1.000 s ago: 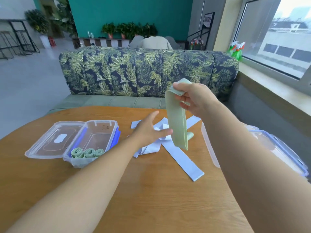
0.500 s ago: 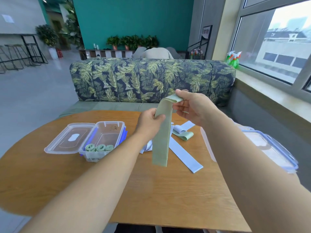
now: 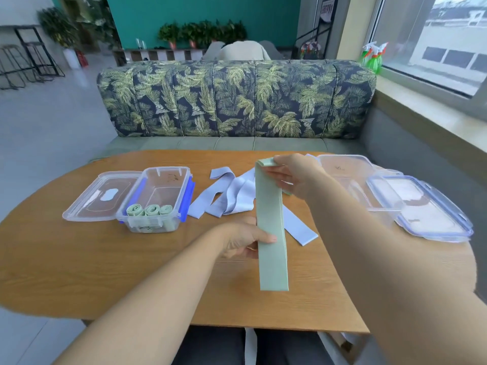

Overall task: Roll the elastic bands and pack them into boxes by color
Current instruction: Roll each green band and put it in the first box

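Note:
A long pale green elastic band [image 3: 271, 233] hangs flat over the wooden table [image 3: 131, 272]. My right hand [image 3: 295, 175] pinches its top end. My left hand [image 3: 245, 239] pinches the band lower down at its left edge, thumb across the front. Several loose lilac bands [image 3: 232, 196] lie in a heap behind it. A clear box with blue clips [image 3: 158, 198] on the left holds three rolled green bands [image 3: 149, 209]. Another clear box [image 3: 345, 175] stands at the right, partly hidden by my right arm.
The left box's lid [image 3: 97, 197] lies beside it, and a blue-rimmed lid [image 3: 421, 209] lies at the right edge. A leaf-patterned sofa [image 3: 237, 101] runs behind the table. A window sill [image 3: 434, 114] with spray bottles [image 3: 373, 57] is on the right.
My left hand has slid down the green band from near its top to its middle. The band now hangs straighter and lower, stretched between both hands.

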### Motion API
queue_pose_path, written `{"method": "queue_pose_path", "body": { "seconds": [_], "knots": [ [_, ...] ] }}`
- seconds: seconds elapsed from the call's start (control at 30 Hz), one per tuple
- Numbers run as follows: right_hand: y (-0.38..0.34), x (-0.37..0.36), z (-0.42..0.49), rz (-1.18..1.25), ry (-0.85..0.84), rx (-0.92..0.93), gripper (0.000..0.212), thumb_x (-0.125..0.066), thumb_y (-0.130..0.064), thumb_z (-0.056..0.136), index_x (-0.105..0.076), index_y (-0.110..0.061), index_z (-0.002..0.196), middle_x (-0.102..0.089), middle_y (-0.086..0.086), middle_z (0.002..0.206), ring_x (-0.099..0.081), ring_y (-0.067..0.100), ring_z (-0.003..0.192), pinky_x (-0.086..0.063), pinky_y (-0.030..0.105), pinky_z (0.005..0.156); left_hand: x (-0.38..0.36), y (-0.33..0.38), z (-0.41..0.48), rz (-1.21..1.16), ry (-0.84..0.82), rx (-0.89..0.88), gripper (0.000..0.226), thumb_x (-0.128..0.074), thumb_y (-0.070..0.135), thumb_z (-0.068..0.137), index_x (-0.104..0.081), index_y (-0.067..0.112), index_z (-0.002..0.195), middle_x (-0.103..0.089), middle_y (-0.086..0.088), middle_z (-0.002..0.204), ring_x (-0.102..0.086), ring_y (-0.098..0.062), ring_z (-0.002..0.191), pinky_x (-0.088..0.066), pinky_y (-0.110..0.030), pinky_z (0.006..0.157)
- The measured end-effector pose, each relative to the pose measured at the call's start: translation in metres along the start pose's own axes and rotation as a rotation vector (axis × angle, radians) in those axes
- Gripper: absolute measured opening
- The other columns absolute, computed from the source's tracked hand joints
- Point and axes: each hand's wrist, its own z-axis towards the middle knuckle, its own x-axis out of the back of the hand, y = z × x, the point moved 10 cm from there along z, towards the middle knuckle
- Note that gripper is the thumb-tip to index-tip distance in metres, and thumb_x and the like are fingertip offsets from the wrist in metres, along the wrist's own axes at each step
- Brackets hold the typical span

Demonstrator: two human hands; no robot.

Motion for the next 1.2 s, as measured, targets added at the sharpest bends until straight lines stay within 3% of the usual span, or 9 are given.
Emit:
{"method": "queue_pose_path", "body": {
  "seconds": [0.23, 0.4, 0.53, 0.63, 0.7, 0.9, 1.0, 1.1, 1.2],
  "knots": [
    [0.052, 0.007, 0.041, -0.051, 0.034, -0.144, 0.022, -0.052, -0.015, 0.099, -0.062, -0.006, 0.115, -0.074, 0.007, 0.110, -0.067, 0.013, 0.084, -0.045, 0.027, 0.072, 0.036, -0.022, 0.028, 0.225, 0.295, 0.036, 0.031, -0.069, 0.011, 0.077, -0.062, 0.007, 0.107, -0.068, -0.006, 0.099, -0.067, -0.021, 0.089, -0.057, -0.036, 0.085],
    [0.058, 0.008, 0.054, -0.113, -0.024, -0.123, 0.040, -0.053, -0.047, 0.097, -0.055, -0.014, 0.121, -0.073, 0.004, 0.105, -0.065, 0.016, 0.098, -0.047, 0.039, 0.098, 0.066, -0.019, 0.028, 0.431, 0.496, 0.084, 0.016, -0.066, 0.014, 0.081, -0.051, 0.021, 0.082, -0.051, 0.002, 0.096, -0.053, -0.019, 0.088, -0.044, -0.027, 0.075],
    [0.081, 0.033, 0.050, -0.156, 0.083, -0.200, 0.037, -0.053, -0.036, 0.098, -0.057, -0.004, 0.117, -0.072, 0.012, 0.103, -0.068, 0.023, 0.089, -0.052, 0.041, 0.094, 0.075, -0.028, 0.026, 0.214, 0.534, 0.086, 0.033, -0.052, 0.000, 0.084, -0.040, 0.027, 0.069, -0.039, 0.004, 0.081, -0.041, -0.019, 0.084, -0.042, -0.033, 0.079],
    [0.104, 0.049, 0.035, -0.162, 0.143, -0.289, 0.021, -0.050, -0.016, 0.098, -0.059, -0.002, 0.110, -0.067, 0.014, 0.094, -0.062, 0.022, 0.072, -0.053, 0.032, 0.070, 0.068, -0.030, 0.022, 0.131, 0.532, 0.055, 0.026, -0.054, 0.002, 0.089, -0.060, 0.017, 0.109, -0.054, -0.003, 0.107, -0.054, -0.022, 0.095, -0.050, -0.035, 0.088],
    [0.120, 0.052, 0.022, -0.111, 0.156, -0.336, 0.014, -0.044, -0.008, 0.099, -0.057, -0.004, 0.101, -0.062, 0.011, 0.088, -0.058, 0.020, 0.068, -0.047, 0.028, 0.059, 0.055, -0.031, 0.024, 0.106, 0.508, 0.043, 0.051, -0.061, 0.004, 0.089, -0.048, 0.012, 0.137, -0.052, -0.002, 0.127, -0.056, -0.019, 0.111, -0.052, -0.036, 0.094],
    [0.142, 0.056, 0.002, -0.094, 0.181, -0.323, 0.015, -0.050, -0.002, 0.095, -0.058, -0.006, 0.083, -0.065, 0.011, 0.092, -0.063, 0.023, 0.084, -0.052, 0.031, 0.074, 0.036, -0.022, 0.026, 0.269, 0.555, 0.012, 0.021, -0.063, 0.005, 0.084, -0.055, 0.022, 0.094, -0.054, 0.002, 0.104, -0.055, -0.019, 0.102, -0.047, -0.031, 0.087],
    [0.141, 0.058, 0.006, -0.048, 0.197, -0.285, 0.013, -0.049, 0.001, 0.093, -0.063, 0.000, 0.095, -0.065, 0.013, 0.094, -0.059, 0.021, 0.082, -0.051, 0.033, 0.081, 0.038, -0.011, 0.030, 0.268, 0.543, -0.032, 0.047, -0.055, 0.000, 0.087, -0.050, 0.012, 0.132, -0.048, -0.005, 0.140, -0.050, -0.017, 0.120, -0.044, -0.023, 0.082],
    [0.143, 0.055, 0.011, 0.000, 0.205, -0.266, 0.033, -0.046, 0.005, 0.093, -0.058, 0.008, 0.123, -0.069, 0.020, 0.107, -0.054, 0.018, 0.077, -0.054, 0.031, 0.080, 0.033, -0.005, 0.033, 0.241, 0.492, -0.068, 0.054, -0.049, -0.006, 0.089, -0.043, 0.008, 0.141, -0.048, -0.005, 0.141, -0.050, -0.012, 0.107, -0.042, -0.015, 0.066],
    [0.146, 0.054, 0.014, 0.007, 0.210, -0.274, 0.030, -0.041, 0.003, 0.095, -0.062, 0.005, 0.118, -0.068, 0.019, 0.116, -0.056, 0.017, 0.075, -0.052, 0.025, 0.070, 0.033, -0.008, 0.033, 0.208, 0.501, -0.078, 0.058, -0.050, -0.008, 0.088, -0.040, 0.007, 0.144, -0.050, -0.006, 0.139, -0.048, -0.009, 0.107, -0.042, -0.018, 0.070]
  ]
}}
